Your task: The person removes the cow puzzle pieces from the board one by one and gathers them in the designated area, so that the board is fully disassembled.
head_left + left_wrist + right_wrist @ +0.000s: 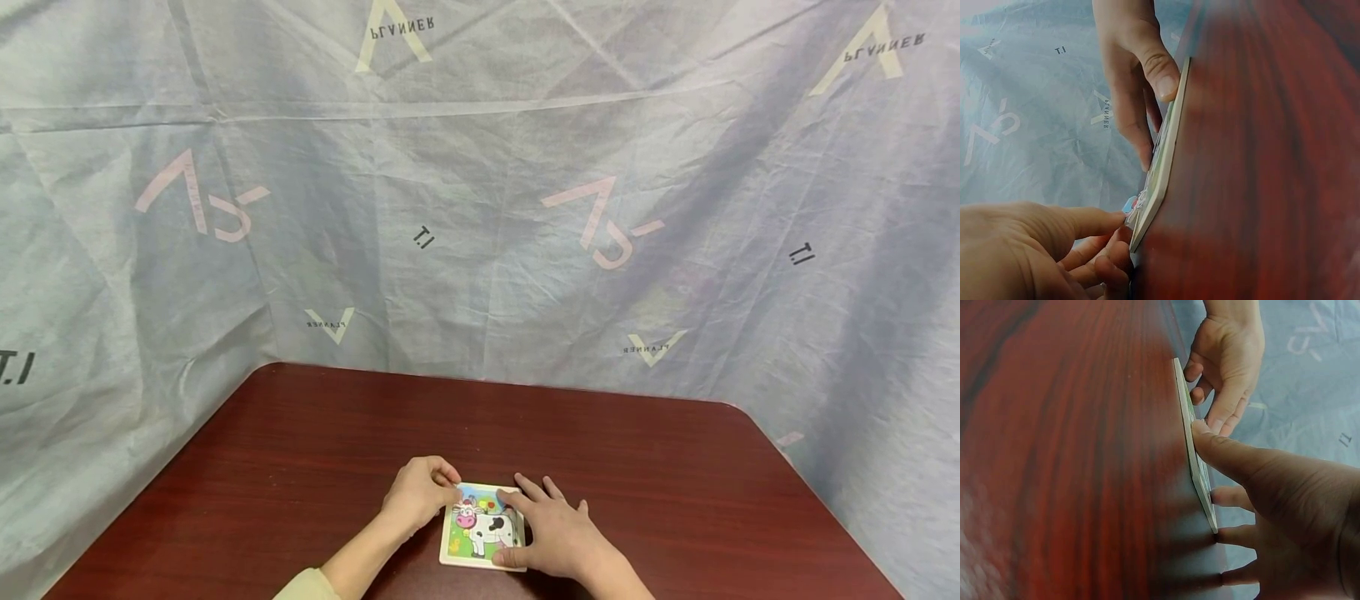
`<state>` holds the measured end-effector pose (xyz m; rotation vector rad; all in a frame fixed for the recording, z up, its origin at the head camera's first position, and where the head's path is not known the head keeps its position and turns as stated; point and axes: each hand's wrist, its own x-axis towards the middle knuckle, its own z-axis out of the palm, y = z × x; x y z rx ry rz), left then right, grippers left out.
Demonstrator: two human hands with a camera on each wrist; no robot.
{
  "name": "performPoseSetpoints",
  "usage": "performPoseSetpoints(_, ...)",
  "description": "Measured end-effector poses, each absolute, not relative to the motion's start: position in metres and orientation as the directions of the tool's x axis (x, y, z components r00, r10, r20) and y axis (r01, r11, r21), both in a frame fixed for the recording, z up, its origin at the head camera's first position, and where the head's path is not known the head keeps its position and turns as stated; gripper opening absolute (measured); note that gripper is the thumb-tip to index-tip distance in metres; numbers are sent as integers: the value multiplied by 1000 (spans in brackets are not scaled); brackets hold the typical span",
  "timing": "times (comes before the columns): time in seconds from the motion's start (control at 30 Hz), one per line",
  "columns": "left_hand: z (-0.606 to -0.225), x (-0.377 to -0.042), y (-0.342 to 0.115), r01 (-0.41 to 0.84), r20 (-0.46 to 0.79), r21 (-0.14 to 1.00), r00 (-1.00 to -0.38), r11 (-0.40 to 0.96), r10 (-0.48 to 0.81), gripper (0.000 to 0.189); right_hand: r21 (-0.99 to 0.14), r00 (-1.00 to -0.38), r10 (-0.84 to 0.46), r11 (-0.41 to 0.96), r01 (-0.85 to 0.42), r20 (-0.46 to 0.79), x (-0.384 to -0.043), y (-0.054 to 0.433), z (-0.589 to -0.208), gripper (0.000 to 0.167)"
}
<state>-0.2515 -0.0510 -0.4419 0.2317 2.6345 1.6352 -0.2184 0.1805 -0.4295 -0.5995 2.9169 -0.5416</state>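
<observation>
A square wooden cow puzzle (482,525) with a pale frame lies flat on the dark red table (300,467). At its upper left corner my left hand (422,493) has thumb and fingertips together. In the left wrist view, a small light-blue puzzle piece (1129,204) sticks up at those fingertips, pinched there; most of it is hidden. My right hand (564,533) rests across the puzzle's right side. Its thumb lies on the lower part and its index finger on the upper part, while the other fingers spread out onto the table.
Grey printed cloth (480,208) hangs behind the table and along both sides. The table's far edge runs along the foot of the cloth. The puzzle sits towards the near side of the tabletop.
</observation>
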Motion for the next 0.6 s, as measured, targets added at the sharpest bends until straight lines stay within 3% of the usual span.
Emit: performPoseSetpoints(0.6, -448, -258, -53, 79, 35, 965, -984, 250, 175, 13, -363, -917, -398, 859, -360, -33, -218, 180, -430, 84)
